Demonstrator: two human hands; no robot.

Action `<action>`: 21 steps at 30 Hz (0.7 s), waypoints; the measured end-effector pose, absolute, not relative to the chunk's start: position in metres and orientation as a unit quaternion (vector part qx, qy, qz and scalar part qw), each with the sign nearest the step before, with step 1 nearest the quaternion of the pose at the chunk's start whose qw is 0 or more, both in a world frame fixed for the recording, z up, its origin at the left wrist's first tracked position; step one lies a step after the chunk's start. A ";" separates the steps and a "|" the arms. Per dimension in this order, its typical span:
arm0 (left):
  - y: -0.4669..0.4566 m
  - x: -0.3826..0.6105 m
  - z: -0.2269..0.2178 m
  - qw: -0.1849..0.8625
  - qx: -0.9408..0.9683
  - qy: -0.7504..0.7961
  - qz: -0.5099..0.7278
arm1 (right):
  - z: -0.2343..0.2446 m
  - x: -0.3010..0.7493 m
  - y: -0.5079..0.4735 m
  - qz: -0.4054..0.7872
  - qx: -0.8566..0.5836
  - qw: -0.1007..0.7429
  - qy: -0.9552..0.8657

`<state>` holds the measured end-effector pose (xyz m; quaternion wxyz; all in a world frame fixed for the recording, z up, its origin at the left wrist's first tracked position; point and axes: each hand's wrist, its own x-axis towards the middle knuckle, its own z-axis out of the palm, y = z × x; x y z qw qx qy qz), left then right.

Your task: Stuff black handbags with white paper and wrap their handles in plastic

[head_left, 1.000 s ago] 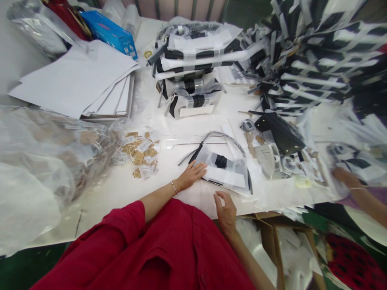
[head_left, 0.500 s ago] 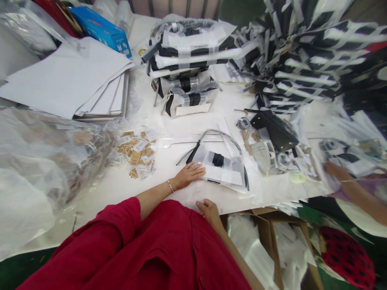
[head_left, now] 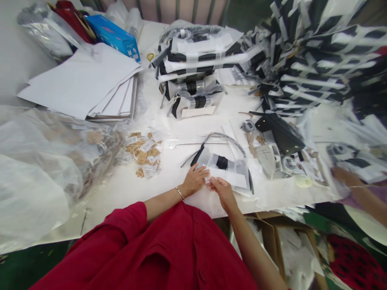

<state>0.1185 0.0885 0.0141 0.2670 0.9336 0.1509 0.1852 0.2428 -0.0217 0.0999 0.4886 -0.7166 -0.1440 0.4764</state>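
Observation:
A clear plastic bag with a black and white item [head_left: 225, 168] lies flat on the white table [head_left: 127, 187] in front of me. My left hand [head_left: 195, 180] rests on the bag's near left corner, fingers curled and pressing it down. My right hand [head_left: 221, 190] meets it at the same near edge, fingers pinched on the plastic. A thin black strap [head_left: 193, 155] sticks out from the bag's far left side.
Small brown tags [head_left: 143, 150] lie scattered to the left, beside crumpled clear plastic [head_left: 45, 161]. White sheets [head_left: 87, 84] and a blue box [head_left: 115, 37] sit at the back left. Stacked bagged items [head_left: 193, 68] fill the back. Another person's hand [head_left: 343, 177] works at the right.
My right hand came up from the table's front edge to the bag's near edge, beside my left hand. My left hand's fingers went from flat to curled.

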 end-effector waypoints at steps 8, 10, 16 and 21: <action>0.090 0.118 0.013 0.297 0.926 0.146 0.181 | 0.075 0.267 -0.032 0.233 -0.792 0.405 -0.392; 0.090 0.120 0.012 0.292 0.926 0.151 0.187 | 0.073 0.266 -0.022 0.233 -0.776 0.389 -0.438; 0.094 0.117 0.012 0.295 0.923 0.156 0.193 | 0.074 0.259 -0.010 0.259 -0.778 0.408 -0.401; 0.109 0.109 0.016 0.334 0.926 0.098 0.145 | 0.071 0.267 -0.014 0.328 -0.775 0.466 -0.274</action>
